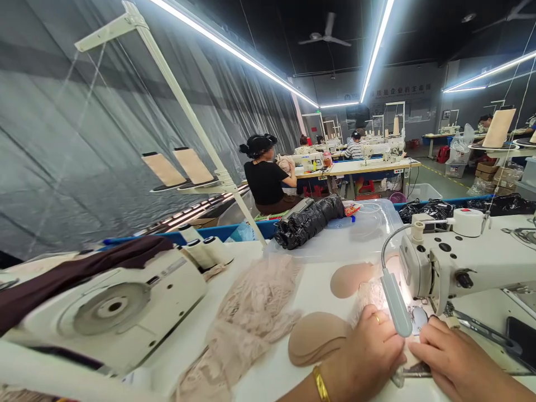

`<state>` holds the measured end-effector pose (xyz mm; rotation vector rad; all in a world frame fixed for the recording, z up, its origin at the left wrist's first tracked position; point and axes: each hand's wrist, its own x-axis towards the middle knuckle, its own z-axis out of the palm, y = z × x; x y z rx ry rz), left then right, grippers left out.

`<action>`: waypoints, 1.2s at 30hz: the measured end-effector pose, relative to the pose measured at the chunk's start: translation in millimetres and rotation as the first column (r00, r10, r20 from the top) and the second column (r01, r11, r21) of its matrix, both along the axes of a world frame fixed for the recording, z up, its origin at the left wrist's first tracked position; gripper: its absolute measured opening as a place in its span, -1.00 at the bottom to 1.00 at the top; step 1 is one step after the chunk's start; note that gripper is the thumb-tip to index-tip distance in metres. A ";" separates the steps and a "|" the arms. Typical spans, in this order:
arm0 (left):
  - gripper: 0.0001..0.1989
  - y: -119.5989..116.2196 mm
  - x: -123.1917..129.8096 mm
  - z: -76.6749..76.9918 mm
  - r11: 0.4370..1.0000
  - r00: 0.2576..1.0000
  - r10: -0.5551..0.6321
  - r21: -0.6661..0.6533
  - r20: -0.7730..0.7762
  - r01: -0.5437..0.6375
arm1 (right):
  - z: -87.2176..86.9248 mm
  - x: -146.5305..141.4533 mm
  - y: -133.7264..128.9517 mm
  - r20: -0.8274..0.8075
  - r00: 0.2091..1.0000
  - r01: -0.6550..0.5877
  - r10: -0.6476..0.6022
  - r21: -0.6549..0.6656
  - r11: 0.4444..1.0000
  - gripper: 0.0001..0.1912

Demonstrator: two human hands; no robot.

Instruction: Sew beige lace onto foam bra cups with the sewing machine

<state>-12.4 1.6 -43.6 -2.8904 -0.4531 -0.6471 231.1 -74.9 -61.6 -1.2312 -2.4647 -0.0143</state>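
1. Watching over the head cam, I've got my left hand (368,352) resting on pale pink lace fabric (368,293), by the white metal sewing machine (469,257) at the white worktop's (312,287) right side.
2. My right hand (454,354) sits just beside it, fingers bent. Can't tell whether either hand is actually pinching cloth, tbh.
3. Flat, rounded beige pads (316,338) lie left of that lace, with a crumpled beige lace heap (255,304) further toward the worktop's left edge.

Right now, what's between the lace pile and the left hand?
Head view: a stack of beige pads lies between the lace pile and the left hand, which partly hides it.
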 end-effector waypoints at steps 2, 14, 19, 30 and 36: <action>-0.92 0.2 1.2 -1.3 1.000 1.000 0.004 0.014 0.005 -0.005 | -2.9 1.3 1.3 0.004 1.000 0.017 -0.017 0.015 1.000 -0.49; -0.86 0.1 7.9 -27.1 1.000 0.987 0.012 0.002 0.163 -0.012 | -13.5 7.0 2.3 0.089 0.994 0.058 -0.060 0.023 0.998 -0.45; -0.86 1.5 7.8 -20.7 1.000 0.992 0.003 0.005 0.129 -0.004 | -14.6 4.8 4.8 0.093 0.994 0.058 -0.063 0.050 0.997 -0.50; -0.87 35.3 13.6 6.1 0.993 0.991 -0.106 -0.053 -0.084 0.102 | -22.8 9.2 9.3 0.115 0.983 0.123 -0.142 0.158 0.980 -0.47; -0.91 44.3 15.3 -0.4 0.992 0.991 -0.126 -0.018 -0.053 0.125 | -26.8 11.0 11.6 0.166 0.970 0.152 -0.175 0.142 0.978 -0.44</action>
